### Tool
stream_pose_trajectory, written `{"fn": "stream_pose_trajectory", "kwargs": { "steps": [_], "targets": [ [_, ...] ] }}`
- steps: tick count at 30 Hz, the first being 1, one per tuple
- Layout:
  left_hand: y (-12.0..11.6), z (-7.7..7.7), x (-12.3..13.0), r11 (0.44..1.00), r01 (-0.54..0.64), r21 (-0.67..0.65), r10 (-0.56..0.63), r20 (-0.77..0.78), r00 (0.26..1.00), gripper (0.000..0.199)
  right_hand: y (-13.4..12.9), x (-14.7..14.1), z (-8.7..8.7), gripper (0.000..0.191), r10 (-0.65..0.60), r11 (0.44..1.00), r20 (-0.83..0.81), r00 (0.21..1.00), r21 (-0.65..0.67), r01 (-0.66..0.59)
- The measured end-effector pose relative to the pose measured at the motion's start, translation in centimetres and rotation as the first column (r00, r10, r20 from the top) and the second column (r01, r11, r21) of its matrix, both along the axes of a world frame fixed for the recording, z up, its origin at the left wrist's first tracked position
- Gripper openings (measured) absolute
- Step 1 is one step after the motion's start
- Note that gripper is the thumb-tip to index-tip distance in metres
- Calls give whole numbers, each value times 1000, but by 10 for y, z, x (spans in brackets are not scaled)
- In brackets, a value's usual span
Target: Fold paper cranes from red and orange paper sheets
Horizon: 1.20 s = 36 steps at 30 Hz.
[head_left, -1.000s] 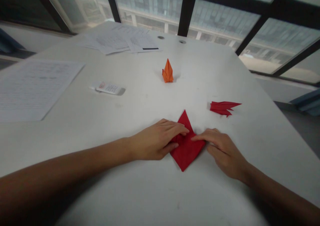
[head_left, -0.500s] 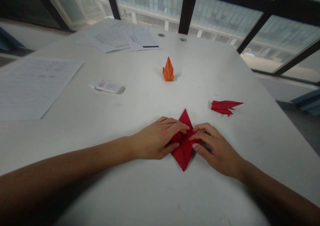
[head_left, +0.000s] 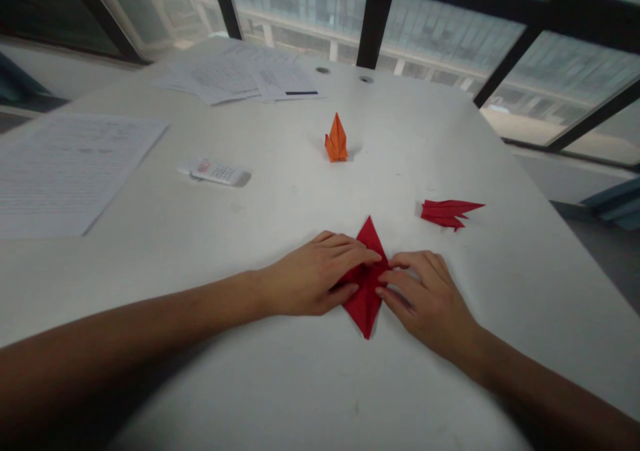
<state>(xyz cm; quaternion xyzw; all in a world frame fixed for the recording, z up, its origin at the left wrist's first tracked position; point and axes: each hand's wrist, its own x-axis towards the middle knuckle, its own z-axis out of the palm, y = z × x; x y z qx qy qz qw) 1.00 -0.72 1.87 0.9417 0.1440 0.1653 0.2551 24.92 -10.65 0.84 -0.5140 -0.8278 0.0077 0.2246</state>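
A partly folded red origami paper [head_left: 367,311] lies on the table in front of me, diamond-shaped with pointed far and near corners. My left hand [head_left: 333,274] rests on its left side, curled, thumb and fingers holding it and hiding that edge. At the right edge, my right hand [head_left: 423,298] bends its fingers and thumb onto the paper in a loose pinch. Part of the middle is covered by my fingertips.
An orange origami figure [head_left: 337,141] stands farther back. To the right lies a red folded paper piece [head_left: 447,214] with several points. A white tube-like packet [head_left: 217,172] lies left, near printed sheets [head_left: 75,171]. More papers [head_left: 225,74] lie by the window.
The right flap of the red paper has come inward, so the shape looks narrower. My right thumb and fingers have shifted slightly left with it; my left hand has stayed almost still.
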Motion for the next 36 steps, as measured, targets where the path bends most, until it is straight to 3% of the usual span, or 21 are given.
{"fn": "stream_pose_trajectory", "kwargs": {
  "steps": [2, 6, 18, 21, 23, 27, 29, 36],
  "targets": [
    [0, -1, 0, 999, 20, 44, -20, -11, 1000, 43, -2, -2, 3, 13, 43, 999, 87, 995, 23, -45],
    [-1, -2, 1, 996, 14, 90, -12, -24, 1000, 31, -6, -6, 8, 26, 4, 1000, 156, 988, 23, -8],
    [-3, -2, 2, 995, -3, 97, 7, -43, 999, 31, -15, -12, 14, 51, -29, 999, 205, 978, -9, 31],
    [-3, -1, 2, 996, -12, 88, 16, -42, 999, 30, -16, -13, 13, 49, -40, 999, 163, 986, 42, 34],
    [-1, 3, 0, 998, 2, 55, 1, -58, 998, 33, -17, -13, 11, 42, 20, 996, 114, 993, 80, -29],
    [11, 13, -8, 987, 142, -71, -149, -94, 984, 73, -18, -15, 8, 19, 281, 957, 31, 959, 66, -282],
    [18, 16, -12, 973, 196, -122, -207, -79, 975, 84, -18, -15, 8, 18, 308, 949, 23, 951, 61, -309],
    [24, 12, -16, 969, 126, -213, -134, -23, 991, 59, -20, -17, 10, 25, 281, 958, 16, 959, 56, -282]
  ]
}}
